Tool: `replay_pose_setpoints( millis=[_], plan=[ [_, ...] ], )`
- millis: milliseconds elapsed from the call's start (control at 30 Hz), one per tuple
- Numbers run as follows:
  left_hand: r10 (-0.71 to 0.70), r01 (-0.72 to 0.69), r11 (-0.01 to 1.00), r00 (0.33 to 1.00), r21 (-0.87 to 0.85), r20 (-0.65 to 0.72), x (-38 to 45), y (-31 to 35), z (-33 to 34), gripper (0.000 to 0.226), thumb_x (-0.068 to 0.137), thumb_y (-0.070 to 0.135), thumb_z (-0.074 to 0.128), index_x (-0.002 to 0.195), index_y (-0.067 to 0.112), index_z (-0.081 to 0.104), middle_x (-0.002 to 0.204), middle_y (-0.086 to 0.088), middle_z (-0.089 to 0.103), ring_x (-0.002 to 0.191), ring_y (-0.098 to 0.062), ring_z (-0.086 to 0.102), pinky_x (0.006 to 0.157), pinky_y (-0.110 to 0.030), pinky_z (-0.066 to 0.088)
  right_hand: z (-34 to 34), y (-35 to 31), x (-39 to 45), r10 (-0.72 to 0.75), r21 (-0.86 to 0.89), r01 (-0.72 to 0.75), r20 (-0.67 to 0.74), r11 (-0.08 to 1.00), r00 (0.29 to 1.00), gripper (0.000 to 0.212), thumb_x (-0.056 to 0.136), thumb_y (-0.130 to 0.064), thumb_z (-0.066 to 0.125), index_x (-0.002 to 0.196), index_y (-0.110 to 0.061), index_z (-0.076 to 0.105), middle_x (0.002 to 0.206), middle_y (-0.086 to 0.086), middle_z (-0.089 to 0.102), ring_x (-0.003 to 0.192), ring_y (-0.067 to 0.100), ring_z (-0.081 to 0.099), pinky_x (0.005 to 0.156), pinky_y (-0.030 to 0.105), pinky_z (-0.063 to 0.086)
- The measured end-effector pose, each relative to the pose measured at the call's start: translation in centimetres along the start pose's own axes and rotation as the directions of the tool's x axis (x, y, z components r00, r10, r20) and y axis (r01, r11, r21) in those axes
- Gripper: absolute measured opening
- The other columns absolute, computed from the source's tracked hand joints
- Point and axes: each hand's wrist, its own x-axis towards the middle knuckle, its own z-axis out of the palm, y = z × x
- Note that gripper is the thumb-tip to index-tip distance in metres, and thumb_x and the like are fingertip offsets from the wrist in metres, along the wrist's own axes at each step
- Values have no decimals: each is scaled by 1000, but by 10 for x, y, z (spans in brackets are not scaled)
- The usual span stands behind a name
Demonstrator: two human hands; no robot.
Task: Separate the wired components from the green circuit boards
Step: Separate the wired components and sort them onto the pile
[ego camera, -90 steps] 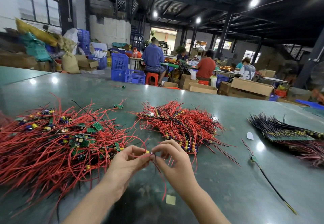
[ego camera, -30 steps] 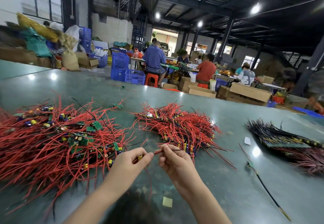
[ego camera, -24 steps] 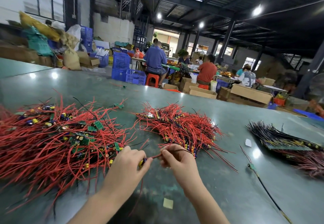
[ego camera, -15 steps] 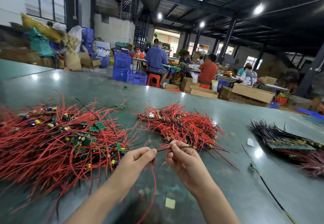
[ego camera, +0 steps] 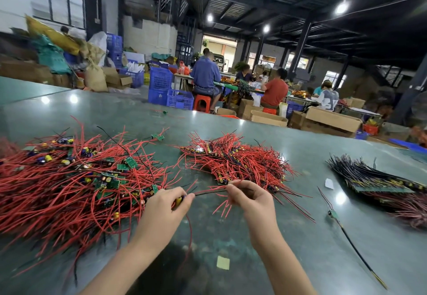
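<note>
Two hands, three wire heaps. Left hand (ego camera: 165, 207) pinches a small yellow-tipped component (ego camera: 179, 201); right hand (ego camera: 250, 198) pinches its wire (ego camera: 209, 192). The wire spans the gap between the hands, long axis roughly left-right, with one red tail hanging below the left hand. Unsorted red pile with green boards (ego camera: 69, 179) lies left of the left hand, sorted red pile (ego camera: 235, 158) just beyond the right hand, and dark-wire pile (ego camera: 379, 179) is well right.

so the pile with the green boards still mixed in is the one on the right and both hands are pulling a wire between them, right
Not quite. In the head view the pile with green boards lies on the left; the middle pile shows none I can make out. The left hand and right hand do hold a wire between them.
</note>
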Motion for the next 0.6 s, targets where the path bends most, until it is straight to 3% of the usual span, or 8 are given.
replay_pose_setpoints(
  millis=[133, 233, 300, 367, 433, 533, 600],
  plan=[
    [-109, 112, 985, 994, -134, 30, 2, -1, 0, 34, 90, 29, 60, 57, 22, 55, 45, 10, 45, 47, -7, 41, 50, -19, 28, -2, 3, 3, 175, 296, -180, 42, 938, 984, 13, 84, 3, 62, 77, -5, 69, 62, 4, 65, 54, 9, 62, 55, 18, 53],
    [-184, 205, 941, 978, -271, 101, 3, -1, 1, 37, 88, 42, 58, 57, 22, 59, 55, -4, 50, 54, -9, 41, 59, -27, 31, -5, 4, 4, 184, 343, -185, 37, 921, 982, 9, 83, 4, 62, 79, -1, 68, 62, 7, 65, 55, 11, 63, 55, 19, 53],
    [-198, 218, 933, 975, -286, 99, 3, -2, 1, 37, 90, 38, 59, 57, 20, 60, 56, -7, 49, 55, -10, 41, 57, -24, 29, -7, 3, 4, 63, 121, -62, 3, 991, 998, 10, 82, 4, 64, 78, -5, 68, 63, 4, 66, 55, 10, 61, 56, 18, 51],
    [-171, 180, 960, 983, -214, 62, 1, -2, 0, 34, 90, 30, 60, 58, 19, 59, 47, 3, 43, 48, -5, 36, 51, -20, 26, -9, 3, 6, -116, -204, 113, -6, 972, 993, 15, 79, 1, 69, 73, -12, 69, 60, -3, 66, 54, 6, 57, 56, 16, 48],
    [-145, 149, 978, 989, -147, 38, 2, -3, -2, 33, 90, 30, 59, 60, 17, 59, 42, 10, 40, 44, -6, 35, 48, -19, 26, -11, 2, 7, -179, -291, 173, 7, 941, 984, 16, 78, -2, 71, 70, -16, 71, 59, -4, 65, 54, 5, 55, 57, 16, 47],
    [-163, 164, 976, 986, -143, 22, 4, -5, -3, 33, 90, 31, 59, 58, 21, 59, 46, 8, 44, 46, -5, 38, 51, -20, 27, -13, 0, 6, -26, 22, 26, -5, 999, 1000, 15, 82, -3, 67, 72, -13, 73, 64, 2, 67, 58, 10, 59, 62, 20, 52],
    [-212, 216, 955, 976, -203, 44, 6, -6, -2, 35, 90, 30, 59, 56, 22, 59, 49, 5, 48, 46, -4, 41, 53, -22, 29, -13, 2, 9, 99, 257, -97, 4, 962, 995, 17, 83, 1, 63, 73, -9, 72, 65, 5, 67, 57, 10, 61, 60, 19, 54]
  ],
)
